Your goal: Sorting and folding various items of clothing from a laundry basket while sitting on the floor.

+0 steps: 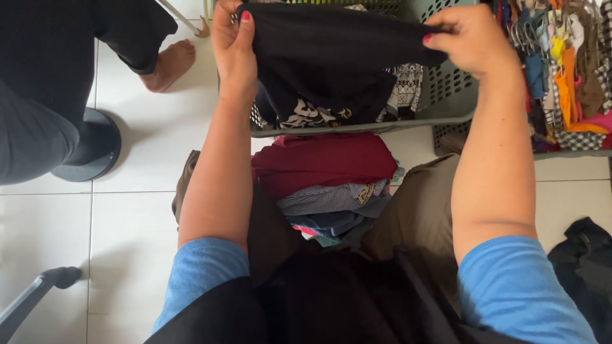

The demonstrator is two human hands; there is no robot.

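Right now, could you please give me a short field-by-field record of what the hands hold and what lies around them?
left hand: pinches one end of the black garment
right hand: grips the other end
garment: stretched between both hands above the grey laundry basket
below: folded clothes pile, maroon on top
right: hangers with colourful clothes
left: another person's bare foot

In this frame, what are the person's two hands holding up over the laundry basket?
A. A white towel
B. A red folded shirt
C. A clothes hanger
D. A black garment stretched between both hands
D: the left hand and right hand each grip an end of a black garment, spread above the grey-green laundry basket.
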